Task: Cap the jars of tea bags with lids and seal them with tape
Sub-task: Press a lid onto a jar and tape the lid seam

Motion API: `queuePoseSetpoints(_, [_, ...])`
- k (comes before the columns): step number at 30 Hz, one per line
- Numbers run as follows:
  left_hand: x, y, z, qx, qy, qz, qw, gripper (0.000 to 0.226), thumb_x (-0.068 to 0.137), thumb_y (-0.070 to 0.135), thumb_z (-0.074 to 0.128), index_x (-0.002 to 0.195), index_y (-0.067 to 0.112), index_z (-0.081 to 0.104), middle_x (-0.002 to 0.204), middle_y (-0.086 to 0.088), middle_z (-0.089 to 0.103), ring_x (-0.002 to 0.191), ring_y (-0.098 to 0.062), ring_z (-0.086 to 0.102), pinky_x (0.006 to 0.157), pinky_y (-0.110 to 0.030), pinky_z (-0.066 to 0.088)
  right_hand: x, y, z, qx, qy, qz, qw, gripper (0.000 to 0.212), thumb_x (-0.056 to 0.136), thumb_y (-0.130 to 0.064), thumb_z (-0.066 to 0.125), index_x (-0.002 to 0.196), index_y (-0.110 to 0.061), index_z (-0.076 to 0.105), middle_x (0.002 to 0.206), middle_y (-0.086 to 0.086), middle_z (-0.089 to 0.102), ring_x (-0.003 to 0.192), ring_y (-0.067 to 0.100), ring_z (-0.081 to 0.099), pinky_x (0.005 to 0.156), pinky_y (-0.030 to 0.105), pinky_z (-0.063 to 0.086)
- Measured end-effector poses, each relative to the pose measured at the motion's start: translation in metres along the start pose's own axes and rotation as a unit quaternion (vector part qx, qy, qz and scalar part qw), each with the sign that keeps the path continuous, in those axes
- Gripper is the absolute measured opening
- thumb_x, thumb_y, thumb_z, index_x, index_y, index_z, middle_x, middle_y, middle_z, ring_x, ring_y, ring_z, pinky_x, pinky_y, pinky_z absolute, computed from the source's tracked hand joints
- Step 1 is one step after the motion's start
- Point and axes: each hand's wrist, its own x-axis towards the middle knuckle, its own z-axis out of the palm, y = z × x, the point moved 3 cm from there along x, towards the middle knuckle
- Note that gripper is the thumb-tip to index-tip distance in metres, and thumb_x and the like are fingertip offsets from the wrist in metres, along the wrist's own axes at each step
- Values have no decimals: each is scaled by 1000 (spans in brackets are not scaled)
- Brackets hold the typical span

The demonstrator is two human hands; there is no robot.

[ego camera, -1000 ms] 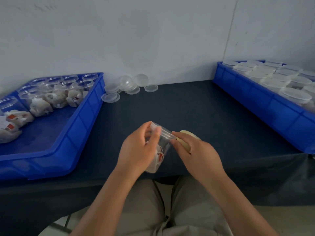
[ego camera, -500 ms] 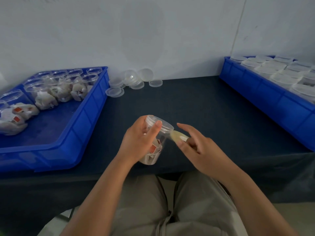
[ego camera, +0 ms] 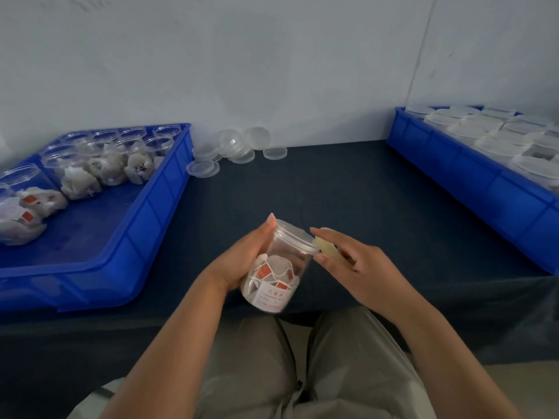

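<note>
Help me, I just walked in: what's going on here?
A person is sealing a jar of tea bags. The left hand grips the jar, tilted and capped with a lid; the right hand holds tape at the lid's edge. Open jars wait in the left bin, capped ones sit in the right bin, and spare lids lie by the wall.

Plain white wall, corner seam right; dark navy table.

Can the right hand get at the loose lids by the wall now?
Likely not yet: the right hand holds a tape roll at the jar that the left hand grips. Nothing stands between it and the loose lids.
</note>
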Motion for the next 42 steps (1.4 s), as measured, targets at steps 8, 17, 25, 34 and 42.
queuePoseSetpoints(8, [3, -15, -3, -36, 39, 20, 998, 58, 95, 73, 45, 120, 32, 78, 121, -8, 78, 110, -22, 76, 86, -26, 60, -4, -10, 9, 49, 27, 12, 998, 56, 93, -80, 48, 147, -73, 34, 133, -46, 55, 114, -17, 57, 85, 10, 47])
queuePoseSetpoints(17, [-17, 11, 6, 244, 192, 91, 946, 58, 89, 88, 36, 136, 58, 53, 113, 34, 68, 103, 13, 67, 74, -16, 59, -7, -11, 6, 28, 73, 48, 996, 41, 98, -64, 57, 138, -53, 60, 119, -32, 66, 108, -8, 62, 84, 16, 49])
queuePoseSetpoints(25, [-14, 5, 32, 263, 293, 76, 916, 94, 70, 103, 44, 143, 45, 48, 112, 26, 68, 99, 9, 67, 80, -22, 58, -8, -20, 11, 43, 46, 8, 998, 47, 93, -63, 67, 136, -54, 50, 112, -32, 64, 103, -8, 64, 73, 11, 50])
queuePoseSetpoints(34, [-8, 1, 10, 179, 301, 64, 935, 62, 81, 91, 43, 125, 50, 59, 108, 37, 67, 93, 15, 67, 69, -18, 50, -9, -9, -1, 15, 10, 31, 999, 45, 106, -67, 42, 150, -60, 35, 83, -6, 68, 70, 10, 67, 58, 23, 54])
queuePoseSetpoints(42, [-10, 5, -6, 133, 166, 87, 973, 52, 94, 78, 41, 131, 46, 59, 117, 24, 72, 108, 0, 71, 80, -15, 56, -3, 2, -1, -24, 14, 45, 999, 60, 94, -79, 47, 149, -57, 39, 79, -11, 64, 78, -3, 62, 67, 21, 49])
